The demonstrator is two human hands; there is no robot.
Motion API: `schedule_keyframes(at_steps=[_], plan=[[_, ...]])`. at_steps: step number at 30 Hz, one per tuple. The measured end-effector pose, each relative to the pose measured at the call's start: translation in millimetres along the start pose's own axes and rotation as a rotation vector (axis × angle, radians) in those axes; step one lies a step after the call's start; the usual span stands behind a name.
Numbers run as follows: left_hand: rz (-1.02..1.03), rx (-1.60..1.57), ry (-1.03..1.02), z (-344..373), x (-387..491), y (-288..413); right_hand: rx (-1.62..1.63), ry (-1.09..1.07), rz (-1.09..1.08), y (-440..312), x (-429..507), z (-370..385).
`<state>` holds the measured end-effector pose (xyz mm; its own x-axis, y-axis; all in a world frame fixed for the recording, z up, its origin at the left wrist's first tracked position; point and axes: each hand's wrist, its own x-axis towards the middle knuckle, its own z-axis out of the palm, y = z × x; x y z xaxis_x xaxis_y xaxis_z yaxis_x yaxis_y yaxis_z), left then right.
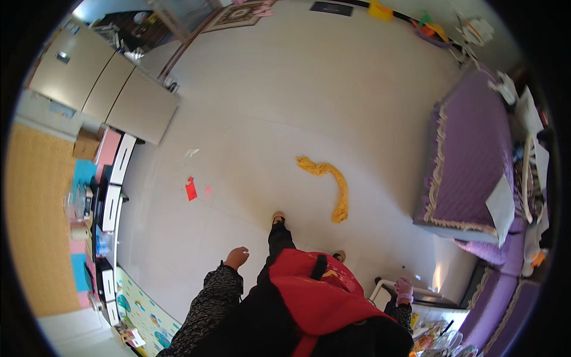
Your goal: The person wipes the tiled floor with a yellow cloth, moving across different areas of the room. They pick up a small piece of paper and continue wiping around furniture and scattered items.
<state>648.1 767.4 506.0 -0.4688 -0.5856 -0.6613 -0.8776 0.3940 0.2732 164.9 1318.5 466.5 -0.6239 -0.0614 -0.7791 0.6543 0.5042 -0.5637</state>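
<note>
My left hand [237, 257], bare and loosely curled, hangs above the pale floor beside my body; whether anything is inside its fingers I cannot tell. On the other side, my right hand [404, 290] wears a pink glove and is close to a white-framed piece of furniture [380, 298]. Contact between them is unclear. Ahead of my feet, a crumpled yellow cloth [341, 192] lies in a long curve on the floor. To the left are a torn red piece [191, 189], a small pink scrap [208, 192] and a whitish scrap [192, 152]. I wear a red apron [312, 290].
A purple-covered sofa section [473, 147] stands on the right, near a cluttered table [437, 330]. Along the left are a refrigerator [142, 105] and a white drawer cabinet [111, 207]. Farther off are a patterned mat [234, 17] and a yellow container [380, 11].
</note>
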Motion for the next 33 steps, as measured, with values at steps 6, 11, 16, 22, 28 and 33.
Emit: schedule_keyframes(at_steps=[6, 11, 16, 22, 28, 33], plan=[[0.028, -0.275, 0.172, -41, 45, -25, -0.243, -0.151, 0.055, -55, -6, 112], [-0.006, -0.29, 0.174, -96, 79, -87, -0.354, -0.241, 0.036, -103, -33, 228], [-0.019, -0.214, 0.273, -125, 108, -171, -0.493, -0.162, -0.136, -165, -73, 316], [-0.088, -0.281, 0.274, -145, 136, -166, -0.569, -0.215, -0.158, -145, -52, 296], [0.16, -0.42, 0.215, -215, 173, -57, -0.545, -0.197, 0.173, -152, -11, 265], [0.221, -0.31, 0.115, -325, 179, 60, -0.884, -0.215, -0.178, -245, 5, 291]])
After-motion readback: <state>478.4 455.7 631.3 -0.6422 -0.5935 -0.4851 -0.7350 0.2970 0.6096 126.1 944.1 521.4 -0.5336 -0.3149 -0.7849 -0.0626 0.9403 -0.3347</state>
